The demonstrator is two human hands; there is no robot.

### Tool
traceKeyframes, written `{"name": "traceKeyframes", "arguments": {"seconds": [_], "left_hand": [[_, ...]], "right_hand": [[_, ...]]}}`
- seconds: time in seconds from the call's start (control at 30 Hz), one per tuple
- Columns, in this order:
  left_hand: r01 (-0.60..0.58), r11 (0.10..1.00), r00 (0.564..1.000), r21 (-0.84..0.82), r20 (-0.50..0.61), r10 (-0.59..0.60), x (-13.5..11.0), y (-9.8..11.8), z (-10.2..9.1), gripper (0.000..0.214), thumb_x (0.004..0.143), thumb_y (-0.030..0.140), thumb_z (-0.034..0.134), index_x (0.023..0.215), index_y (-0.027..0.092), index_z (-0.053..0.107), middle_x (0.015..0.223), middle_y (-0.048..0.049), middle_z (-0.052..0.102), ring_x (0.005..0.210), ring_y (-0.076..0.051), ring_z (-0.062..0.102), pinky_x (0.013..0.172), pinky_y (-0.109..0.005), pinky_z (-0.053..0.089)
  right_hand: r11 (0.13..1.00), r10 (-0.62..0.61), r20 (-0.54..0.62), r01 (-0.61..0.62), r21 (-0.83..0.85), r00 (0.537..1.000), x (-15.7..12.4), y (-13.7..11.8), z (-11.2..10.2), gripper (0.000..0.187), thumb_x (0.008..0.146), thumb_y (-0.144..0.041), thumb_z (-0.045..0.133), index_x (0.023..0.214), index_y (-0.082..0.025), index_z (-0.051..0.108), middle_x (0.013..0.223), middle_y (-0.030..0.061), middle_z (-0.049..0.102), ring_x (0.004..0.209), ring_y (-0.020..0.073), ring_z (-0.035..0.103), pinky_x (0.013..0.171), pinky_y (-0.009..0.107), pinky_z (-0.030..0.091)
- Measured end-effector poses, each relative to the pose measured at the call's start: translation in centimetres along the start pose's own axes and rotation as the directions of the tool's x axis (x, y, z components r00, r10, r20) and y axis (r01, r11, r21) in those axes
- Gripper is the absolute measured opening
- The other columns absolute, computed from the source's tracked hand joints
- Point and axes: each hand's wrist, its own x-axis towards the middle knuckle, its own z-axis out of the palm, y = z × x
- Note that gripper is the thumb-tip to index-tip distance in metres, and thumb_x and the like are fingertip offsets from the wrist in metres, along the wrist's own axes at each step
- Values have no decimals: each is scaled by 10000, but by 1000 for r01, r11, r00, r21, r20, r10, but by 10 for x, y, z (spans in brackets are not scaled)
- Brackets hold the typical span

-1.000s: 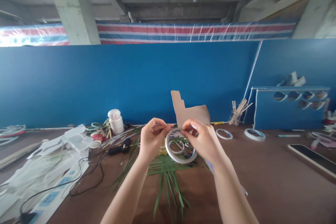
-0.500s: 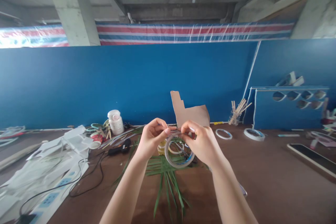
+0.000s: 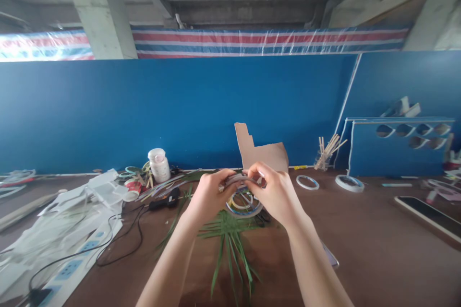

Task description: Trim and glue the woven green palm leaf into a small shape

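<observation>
A curved pale strip (image 3: 239, 180) — probably tape, though too blurred to be sure — is pinched from both sides, with the left hand (image 3: 208, 197) and right hand (image 3: 274, 194) brought close together above it. Just below them, a ring-shaped roll of tape (image 3: 244, 215) is seen, its link to the strip hidden by the fingers. Under it, a green palm-leaf weave (image 3: 230, 244) is laid on a brown table (image 3: 363, 254), partly covered by the hands. A cardboard cut-out (image 3: 261, 152) is stood up behind the hands, and two more tape rolls (image 3: 349, 183) are placed to the right. On a white jar (image 3: 159, 165) at the left, no writing can be read — no brand is legible anywhere
</observation>
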Motion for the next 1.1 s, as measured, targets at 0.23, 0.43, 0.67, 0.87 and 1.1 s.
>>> {"name": "traceKeyframes", "arguments": {"seconds": [0.23,0.43,0.67,0.87,1.1], "left_hand": [[53,995,996,-83,-67,-59,-2,-5,6,190,815,285,548,905,167,667,719,-9,666,592,-109,543,521,-180,379],[100,984,993,-151,-43,-107,-2,-2,5,240,801,352,575,934,175,669,753,-19,678,624,-129,572,554,-197,419],[66,993,995,-95,-72,-73,-2,4,4,287,855,378,488,913,169,677,726,-14,674,605,-117,557,529,-184,396],[-24,1000,997,3,-71,24,-3,8,3,250,845,340,510,931,176,677,730,-18,683,605,-118,571,553,-187,402],[-66,996,996,57,-53,69,-4,9,9,212,844,289,517,944,196,680,756,-31,708,611,-135,616,561,-201,430]], "right_hand": [[994,-65,-112,74,75,992,2,0,1,79,771,-209,612,789,-221,536,844,-2,641,678,118,574,629,221,426],[994,-111,-147,108,-34,983,0,0,2,78,787,-163,579,762,-214,526,715,-15,604,614,111,534,587,205,384],[989,-135,-95,129,-68,986,0,1,1,81,812,-163,539,762,-218,507,687,-18,585,615,114,533,574,200,363],[998,-65,-53,64,-21,996,0,4,-2,82,767,-168,572,747,-222,514,664,-38,594,559,100,522,549,197,365],[1000,20,-27,-19,20,999,-1,4,-8,86,738,-179,576,721,-226,506,640,-50,600,531,95,514,526,195,362]]}}
